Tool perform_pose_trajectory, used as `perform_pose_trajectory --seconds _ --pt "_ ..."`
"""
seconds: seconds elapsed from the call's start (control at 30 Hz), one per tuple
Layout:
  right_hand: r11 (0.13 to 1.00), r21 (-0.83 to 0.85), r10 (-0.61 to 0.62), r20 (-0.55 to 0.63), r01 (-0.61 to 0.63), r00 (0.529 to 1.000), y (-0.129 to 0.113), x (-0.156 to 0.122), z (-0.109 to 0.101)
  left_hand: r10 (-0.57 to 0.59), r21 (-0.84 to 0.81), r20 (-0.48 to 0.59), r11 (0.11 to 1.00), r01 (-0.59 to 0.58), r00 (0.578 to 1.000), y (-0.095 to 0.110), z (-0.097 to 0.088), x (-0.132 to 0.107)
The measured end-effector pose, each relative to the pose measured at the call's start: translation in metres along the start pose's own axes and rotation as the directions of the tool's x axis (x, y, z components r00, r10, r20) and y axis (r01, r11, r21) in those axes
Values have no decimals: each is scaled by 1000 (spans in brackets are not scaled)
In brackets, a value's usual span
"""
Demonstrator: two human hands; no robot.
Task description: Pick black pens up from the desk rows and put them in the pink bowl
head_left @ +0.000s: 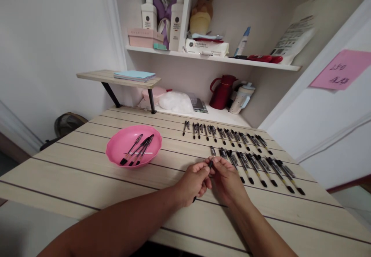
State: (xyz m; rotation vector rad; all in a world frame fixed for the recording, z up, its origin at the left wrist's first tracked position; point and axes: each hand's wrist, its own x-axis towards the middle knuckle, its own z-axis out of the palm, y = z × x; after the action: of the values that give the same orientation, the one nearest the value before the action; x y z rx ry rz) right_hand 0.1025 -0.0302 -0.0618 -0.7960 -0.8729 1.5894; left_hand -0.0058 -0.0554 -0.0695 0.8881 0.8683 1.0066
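**Left hand (194, 179) and right hand (227, 176) meet on one dark pen (210, 163)**

From where I stand, both pairs of fingertips come together to the right of the pink bowl (121, 135), a little nearer the person than its rim. The left hand is curled round the dark pen, one black end poking out below the palm; the right hand's thumb and forefinger seem to pinch the other end, though I cannot tell exactly which part they grip.

More pens (142, 150) lie inside the bowl, beside a thin white strip (147, 153). Across the worktop (116, 187), well to the bowl's right, stand-out neat lines: a far row (230, 138) and a near row (256, 169).

What worries me is the tight space. The right hand sits just beside the near row, so a sideways swing of the wrist could knock those pens askew. A pinch this small could slip too, if the two hands pull unevenly, and a round barrel could then roll away.
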Motion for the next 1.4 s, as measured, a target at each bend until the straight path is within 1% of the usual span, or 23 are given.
perform_pose_trajectory --seconds 0.07,0.2,0.3,0.33,0.4,0.43,0.47,0.5,0.53,0.57,0.63,0.7,0.73,0.77,0.8,0.83,0.87,0.93,1.23,1.4 --pt "1000 15 -14 -18 15 1000 -1 1 0 -12 8 11 1000 12 1000 1 0 -1" --pt "998 52 -32 -90 37 995 -5 7 -5 -20 6 11 1000 19 1000 0 0 -2" --pt "992 19 -117 -167 122 979 -11 15 -14 -19 -5 0 1000 19 1000 0 0 -1" --pt "988 -25 -152 -199 150 968 -13 18 -18 -22 -9 -7 1000 22 1000 0 -1 -1" --pt "968 -183 -211 -237 170 948 -18 25 -27 -29 -21 -32 999 29 999 0 -1 0" --pt "942 -294 -238 -235 164 943 -21 28 -32 -32 -28 -44 999 31 999 0 -1 0" --pt "893 -422 -267 -216 156 939 -24 30 -37 -33 -34 -55 999 31 998 1 -1 0" --pt "814 -561 -298 -184 149 937 -27 33 -41 -34 -39 -63 999 32 997 1 -1 0" --pt "703 -697 -330 -140 144 933 -30 34 -45 -35 -43 -65 999 32 997 1 -1 0" --pt "562 -815 -357 -87 139 930 -34 36 -48 -36 -46 -64 998 33 997 1 -1 0" --pt "227 -967 -369 23 114 929 -39 36 -49 -35 -53 -55 998 32 998 1 -1 0" --pt "-103 -992 -320 107 77 941 -41 34 -47 -34 -58 -49 998 31 998 2 -1 -1" --pt "-241 -968 -284 134 65 949 -40 33 -45 -34 -59 -49 998 31 998 2 -1 -1" --pt "-354 -933 -248 156 60 956 -39 32 -44 -35 -59 -50 998 32 998 1 -1 -1" --pt "-440 -896 -217 174 63 960 -37 31 -42 -37 -59 -52 998 34 998 1 -1 -1" --pt "-500 -863 -192 193 74 962 -35 31 -42 -39 -58 -53 998 36 998 1 -1 -1" --pt "-538 -838 -172 210 87 962 -33 32 -41 -41 -57 -53 998 37 998 1 -1 -1" --pt "-572 -813 -150 230 105 962 -30 33 -42 -38 -55 -52 998 35 998 1 -1 0" --pt "-611 -787 -138 218 90 966 -23 41 -42 -37 -48 -48 998 35 998 1 -1 -1" --pt "-605 -793 -152 206 74 967 -21 41 -41 -38 -46 -42 998 36 998 1 -1 0"
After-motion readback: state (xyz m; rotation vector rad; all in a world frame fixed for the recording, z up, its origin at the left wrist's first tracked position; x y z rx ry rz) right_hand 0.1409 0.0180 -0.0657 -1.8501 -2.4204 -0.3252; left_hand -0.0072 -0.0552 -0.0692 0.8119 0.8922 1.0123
